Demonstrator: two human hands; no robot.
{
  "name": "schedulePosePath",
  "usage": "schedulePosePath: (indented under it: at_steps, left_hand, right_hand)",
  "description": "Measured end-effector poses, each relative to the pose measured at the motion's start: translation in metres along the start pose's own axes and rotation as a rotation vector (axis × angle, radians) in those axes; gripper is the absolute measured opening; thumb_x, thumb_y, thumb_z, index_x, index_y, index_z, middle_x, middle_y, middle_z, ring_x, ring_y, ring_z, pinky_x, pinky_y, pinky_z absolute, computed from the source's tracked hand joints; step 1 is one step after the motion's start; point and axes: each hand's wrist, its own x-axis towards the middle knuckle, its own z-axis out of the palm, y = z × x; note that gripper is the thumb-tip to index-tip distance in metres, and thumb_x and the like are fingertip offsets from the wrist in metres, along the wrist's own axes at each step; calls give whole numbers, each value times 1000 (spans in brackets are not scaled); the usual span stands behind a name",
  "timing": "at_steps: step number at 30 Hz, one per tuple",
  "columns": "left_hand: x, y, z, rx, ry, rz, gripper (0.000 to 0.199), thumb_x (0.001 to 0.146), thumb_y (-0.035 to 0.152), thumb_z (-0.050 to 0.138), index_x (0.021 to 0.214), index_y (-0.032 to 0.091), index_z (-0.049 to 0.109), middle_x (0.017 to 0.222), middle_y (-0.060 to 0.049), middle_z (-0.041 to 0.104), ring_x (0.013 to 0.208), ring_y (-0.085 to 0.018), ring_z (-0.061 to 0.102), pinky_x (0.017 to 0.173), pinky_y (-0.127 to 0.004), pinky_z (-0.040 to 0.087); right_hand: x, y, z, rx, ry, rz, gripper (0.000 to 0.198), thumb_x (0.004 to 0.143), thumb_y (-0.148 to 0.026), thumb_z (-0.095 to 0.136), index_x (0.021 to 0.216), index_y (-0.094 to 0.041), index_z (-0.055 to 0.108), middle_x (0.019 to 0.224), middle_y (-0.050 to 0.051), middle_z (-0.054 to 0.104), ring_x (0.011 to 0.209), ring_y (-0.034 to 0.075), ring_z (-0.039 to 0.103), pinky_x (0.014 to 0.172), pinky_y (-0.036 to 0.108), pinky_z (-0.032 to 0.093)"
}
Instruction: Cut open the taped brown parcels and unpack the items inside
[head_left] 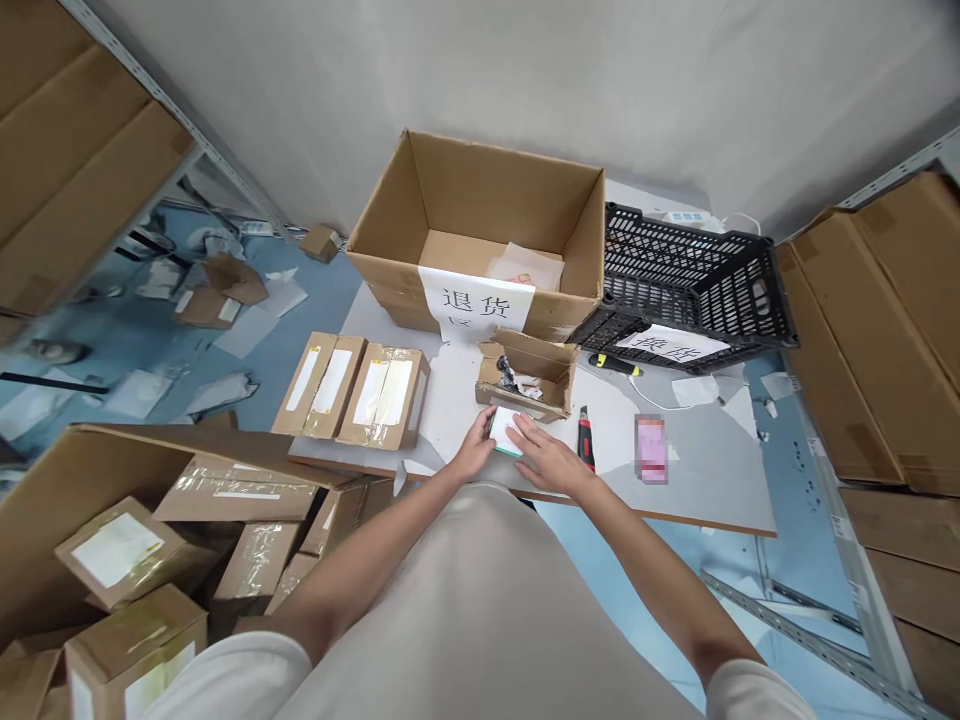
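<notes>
Near the table's front edge, my left hand [475, 443] grips the left side of a small white box [506, 428] with green edges. My right hand [551, 455] lies over the box's right part, its fingers stretched out across the top face. Just behind the box stands an opened small cardboard carton [556, 385] with crumpled packing material inside. A red and black utility knife [586, 440] rests on the table to the right of my right hand.
A large open cardboard box [480, 155] with a paper label stands behind, beside a black plastic crate [705, 290]. Taped parcels [384, 400] sit at left; more fill a big carton [187, 445] below them. A pixelated pink item [652, 450] lies on the table [720, 480].
</notes>
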Motion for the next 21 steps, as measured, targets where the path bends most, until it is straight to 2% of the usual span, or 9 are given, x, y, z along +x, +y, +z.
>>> schedulePosePath:
  at_steps: [4,8,11,15,19,21]
  left_hand:
    - [-8,-1,-19,-32,-111,-31,63,71,21,46,133,18,38,145,-9,34,134,-25,30,110,-44,24]
    - [-15,9,-22,246,-204,43,82,65,13,54,142,18,25,148,-11,27,134,-25,29,112,-43,23]
    - [-17,19,-21,432,-221,76,82,67,11,54,142,18,23,146,-13,31,130,-25,36,106,-44,34]
    - [-12,35,-25,579,-261,129,77,68,12,52,141,19,26,141,-13,38,126,-24,42,97,-42,44]
    - [-2,55,-37,703,-330,193,72,64,15,56,134,19,39,132,-12,49,118,-24,49,92,-41,48]
    - [7,63,-44,691,-295,227,63,65,14,52,128,19,46,125,-10,55,113,-23,54,92,-39,48]
  right_hand:
    - [6,-2,1,23,41,86,38,89,-32,46,123,-15,50,146,18,29,138,29,19,102,46,38]
    - [16,-3,0,9,30,102,31,85,-30,54,111,-15,54,142,21,31,135,33,23,100,49,37]
    - [23,-3,1,-5,-13,101,31,81,-31,58,108,-15,54,134,21,38,127,34,33,94,48,41]
    - [30,-2,1,-29,-54,105,32,81,-32,59,108,-16,52,132,21,38,121,33,38,89,47,43]
    - [37,-1,0,-92,-97,112,37,76,-29,64,109,-17,52,123,18,46,112,32,44,84,44,46]
    - [39,-2,-3,-112,-113,93,39,73,-29,66,108,-18,52,122,17,48,110,31,45,83,43,46]
